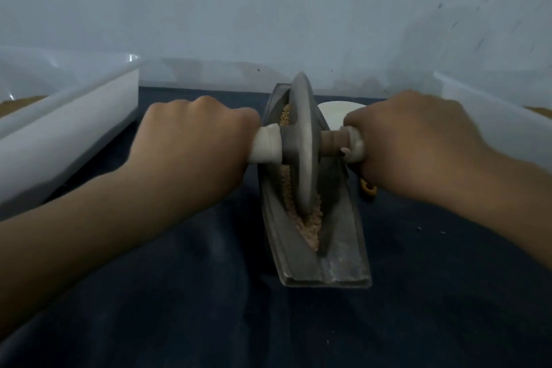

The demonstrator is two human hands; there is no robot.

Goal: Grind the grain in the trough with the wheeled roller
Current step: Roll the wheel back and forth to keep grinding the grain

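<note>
White tray (74,116) outside left hand (191,140), second tray (484,116) outside right hand (412,143); one bowl (331,115) beyond, part-hidden by roller (301,143). Both hands grip its handles; wheel in trough (343,260) on grain (310,230).

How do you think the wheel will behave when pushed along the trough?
The wheel looks solid metal, so probably heavy. Its thin rim sits in the trough, so it should roll straight. Without the left hand and right hand, it would likely tip.

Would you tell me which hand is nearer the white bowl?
Right. The right hand is just beside the white bowl; the left hand is across the trough.
</note>
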